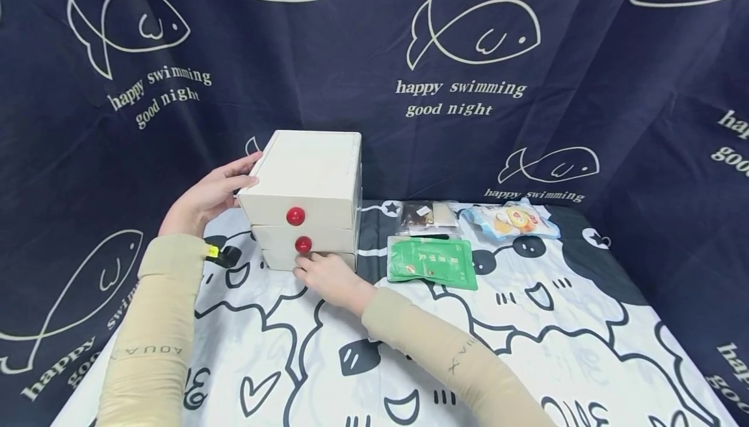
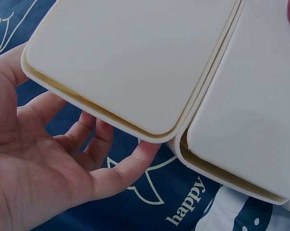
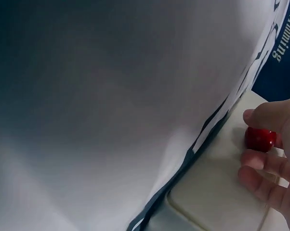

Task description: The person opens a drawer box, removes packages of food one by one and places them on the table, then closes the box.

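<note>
A white three-drawer box (image 1: 316, 167) stands on the left part of the cloth, its drawers stacked one above another. Red round knobs mark the top drawer (image 1: 275, 209) and the middle drawer (image 1: 336, 238). At the bottom drawer (image 1: 279, 260), my right hand (image 1: 332, 279) has its thumb and fingers around a red knob (image 3: 260, 139), which they hide in the head view. All drawers look pushed in. My left hand (image 1: 207, 196) rests against the box's left side and upper edge, fingers spread, as the left wrist view (image 2: 48, 154) also shows.
Right of the box lie a green packet (image 1: 433, 261), a clear packet with dark contents (image 1: 418, 216) and a light-blue snack bag (image 1: 515, 220). A small black object with a yellow tag (image 1: 213, 251) is by my left wrist. A dark-blue curtain (image 1: 374, 43) hangs behind.
</note>
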Demonstrator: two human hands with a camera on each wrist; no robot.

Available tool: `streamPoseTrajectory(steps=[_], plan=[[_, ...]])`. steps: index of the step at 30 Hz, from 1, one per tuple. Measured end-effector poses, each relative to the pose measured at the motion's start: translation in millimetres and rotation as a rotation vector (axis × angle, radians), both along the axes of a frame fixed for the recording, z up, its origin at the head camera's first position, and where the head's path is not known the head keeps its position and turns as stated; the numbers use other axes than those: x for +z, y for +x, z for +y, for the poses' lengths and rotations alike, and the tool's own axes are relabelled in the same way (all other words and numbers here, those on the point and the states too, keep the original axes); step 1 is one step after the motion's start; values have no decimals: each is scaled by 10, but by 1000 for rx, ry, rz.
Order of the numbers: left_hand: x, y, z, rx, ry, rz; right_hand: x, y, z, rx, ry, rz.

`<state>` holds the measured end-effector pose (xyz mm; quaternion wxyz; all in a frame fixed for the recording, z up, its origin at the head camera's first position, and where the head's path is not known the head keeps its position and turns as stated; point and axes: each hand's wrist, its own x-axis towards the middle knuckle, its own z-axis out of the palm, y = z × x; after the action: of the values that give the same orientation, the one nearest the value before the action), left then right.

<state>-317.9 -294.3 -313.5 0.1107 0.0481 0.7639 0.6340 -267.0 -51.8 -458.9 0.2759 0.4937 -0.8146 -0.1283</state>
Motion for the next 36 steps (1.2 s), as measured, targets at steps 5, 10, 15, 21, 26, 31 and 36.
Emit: streamPoseTrajectory(steps=[5,10,15,21,26,31,36], plan=[[-8,13,1,-3,-3,4,-22,2,-86,-39,0,33],[-16,27,5,-5,-11,4,-23,26,-145,-68,-9,66],[-18,37,7,-5,-17,4,-26,37,-180,-74,-14,89],[-5,38,1,-10,-24,5,-31,15,-193,-67,18,82],[18,38,2,-13,-33,10,-22,-9,-202,-56,32,93],[25,33,6,-11,-32,12,1,-14,-211,-58,52,87],[17,20,15,-6,-35,12,14,-15,-209,-48,46,87]])
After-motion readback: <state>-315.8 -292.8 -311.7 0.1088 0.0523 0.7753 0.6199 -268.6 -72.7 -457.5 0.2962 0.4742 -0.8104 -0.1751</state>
